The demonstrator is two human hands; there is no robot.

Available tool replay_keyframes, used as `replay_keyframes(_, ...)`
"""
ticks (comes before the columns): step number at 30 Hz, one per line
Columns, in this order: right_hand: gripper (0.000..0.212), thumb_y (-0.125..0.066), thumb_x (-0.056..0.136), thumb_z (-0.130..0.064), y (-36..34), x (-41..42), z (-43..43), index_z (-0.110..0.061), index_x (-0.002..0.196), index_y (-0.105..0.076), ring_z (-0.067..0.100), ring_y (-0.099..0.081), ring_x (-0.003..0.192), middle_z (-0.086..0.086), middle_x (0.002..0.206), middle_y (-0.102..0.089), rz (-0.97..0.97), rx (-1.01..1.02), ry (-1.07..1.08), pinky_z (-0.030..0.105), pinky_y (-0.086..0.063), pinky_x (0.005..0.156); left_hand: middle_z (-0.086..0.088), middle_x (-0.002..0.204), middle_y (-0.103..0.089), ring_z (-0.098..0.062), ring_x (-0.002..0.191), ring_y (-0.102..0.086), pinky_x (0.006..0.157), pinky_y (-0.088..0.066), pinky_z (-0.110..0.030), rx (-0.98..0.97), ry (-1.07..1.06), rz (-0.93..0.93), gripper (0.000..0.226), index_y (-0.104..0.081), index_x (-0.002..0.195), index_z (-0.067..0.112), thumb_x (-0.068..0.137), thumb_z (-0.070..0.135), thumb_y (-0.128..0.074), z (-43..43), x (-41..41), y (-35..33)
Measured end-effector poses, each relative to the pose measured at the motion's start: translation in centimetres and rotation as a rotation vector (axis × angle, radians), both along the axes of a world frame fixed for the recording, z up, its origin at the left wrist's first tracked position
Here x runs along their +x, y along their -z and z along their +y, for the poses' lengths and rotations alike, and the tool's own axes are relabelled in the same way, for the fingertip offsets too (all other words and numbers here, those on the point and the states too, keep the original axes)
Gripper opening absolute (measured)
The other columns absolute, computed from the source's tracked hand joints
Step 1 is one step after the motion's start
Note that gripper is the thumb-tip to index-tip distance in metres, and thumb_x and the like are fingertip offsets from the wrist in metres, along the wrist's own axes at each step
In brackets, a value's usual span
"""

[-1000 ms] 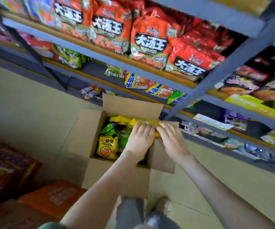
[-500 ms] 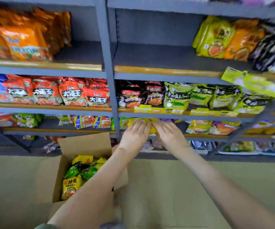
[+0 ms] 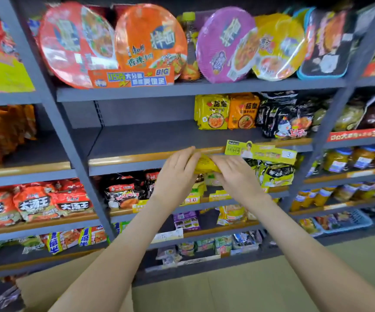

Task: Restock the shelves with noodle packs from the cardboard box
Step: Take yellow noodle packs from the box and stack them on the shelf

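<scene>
Both hands grip one yellow pack [image 3: 205, 164]: left hand [image 3: 177, 174] wraps its left end, right hand [image 3: 234, 176] its right end, fingers curled over the top. We only see a crinkled bulge of yellow film between them. The pack is in the air at the height of the wood-toned lip [image 3: 123, 159] of the middle shelf [image 3: 137, 143], just in front of it; we can't tell if it touches the lip. It is not on the board. The shelf is flat grey metal, with its left half bare. On its right half, soft pillow-shaped bags stand upright at the back: a yellow bag [image 3: 212, 112], touching it an orange bag [image 3: 244, 111], then glossy black bags [image 3: 288, 118]. A yellow-green card strip [image 3: 261, 152] hangs on the lip just right of the right hand. One tier up we see round bowls [image 3: 150, 39] on edge, with red, orange, purple and yellow lids under shiny wrap and an orange card sign in front. One tier down are more film bags, black and red, partly hidden by the hands. A grey steel post [image 3: 69, 136] bounds the bay on the left. The box [image 3: 53, 287] shows only as a plain brown cardboard flap at bottom left, behind the left forearm; its contents are out of view. The floor [image 3: 272, 284] is matte beige.
</scene>
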State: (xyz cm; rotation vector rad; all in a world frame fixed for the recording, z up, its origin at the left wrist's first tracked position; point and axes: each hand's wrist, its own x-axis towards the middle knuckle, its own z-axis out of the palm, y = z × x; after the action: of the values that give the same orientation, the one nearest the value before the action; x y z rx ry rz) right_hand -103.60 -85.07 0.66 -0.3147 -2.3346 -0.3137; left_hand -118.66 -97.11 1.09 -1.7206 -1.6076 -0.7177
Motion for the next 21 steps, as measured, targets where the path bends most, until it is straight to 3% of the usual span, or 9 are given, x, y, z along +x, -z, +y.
replay_keyframes(5,0.052,-0.079,0.071,-0.003,-1.5,-0.3,6.3,0.002,0.119,-0.06,0.028,-0.062,0.103,0.013,0.11,-0.066,0.002,0.139,0.003,0.035,-0.039,0.092,-0.016,0.106,-0.065,-0.026,0.099,-0.046,0.068,-0.057,-0.036,0.046,0.1,-0.013,0.073,-0.046,0.117,0.005,0.055,-0.005,-0.084,6.3,-1.4,-0.4)
replay_keyframes(8,0.053,-0.076,0.075,-0.005,-2.4,-1.0,10.0,-0.002,0.123,-0.053,0.024,-0.053,0.108,0.012,0.113,-0.064,0.038,0.195,0.022,0.036,-0.037,0.095,-0.012,0.108,-0.064,-0.023,0.101,-0.048,0.064,-0.056,-0.031,0.077,0.109,-0.005,0.076,-0.047,0.117,0.007,0.051,-0.009,-0.082,10.3,-2.5,-1.2)
replay_keyframes(12,0.041,-0.067,0.086,-0.012,-3.0,-2.2,14.4,-0.007,0.124,-0.053,0.022,-0.055,0.109,0.007,0.114,-0.064,0.096,0.321,0.118,0.039,-0.035,0.099,-0.01,0.107,-0.066,-0.02,0.102,-0.048,0.058,-0.057,-0.03,0.116,0.079,0.019,0.052,-0.047,0.118,0.01,0.071,0.006,-0.068,15.2,-4.0,-2.2)
replay_keyframes(15,0.045,-0.069,0.084,-0.014,-2.4,-3.5,17.0,-0.011,0.125,-0.05,0.02,-0.051,0.113,0.005,0.115,-0.064,0.134,0.304,0.167,0.038,-0.033,0.097,-0.009,0.104,-0.065,-0.02,0.1,-0.049,0.049,-0.056,-0.03,0.021,0.019,-0.063,0.056,-0.053,0.116,0.009,0.067,0.007,-0.08,17.7,-4.8,-2.0)
replay_keyframes(18,0.055,-0.065,0.082,-0.004,-1.3,-4.6,18.8,-0.013,0.133,-0.046,0.019,-0.045,0.123,0.004,0.13,-0.053,0.148,0.287,0.206,0.039,-0.029,0.099,-0.013,0.107,-0.062,-0.029,0.103,-0.054,0.061,-0.057,-0.044,-0.082,-0.05,-0.236,0.046,-0.059,0.118,0.005,0.076,0.01,-0.077,20.0,-5.6,-2.0)
replay_keyframes(21,0.064,-0.049,0.079,0.007,-0.3,-5.5,21.2,-0.016,0.138,-0.04,0.023,-0.04,0.128,0.007,0.141,-0.04,0.097,0.301,0.166,0.042,-0.028,0.098,-0.016,0.115,-0.06,-0.035,0.109,-0.055,0.083,-0.048,-0.042,-0.166,-0.162,-0.47,0.047,-0.054,0.126,0.007,0.086,0.026,-0.069,22.9,-6.8,-2.9)
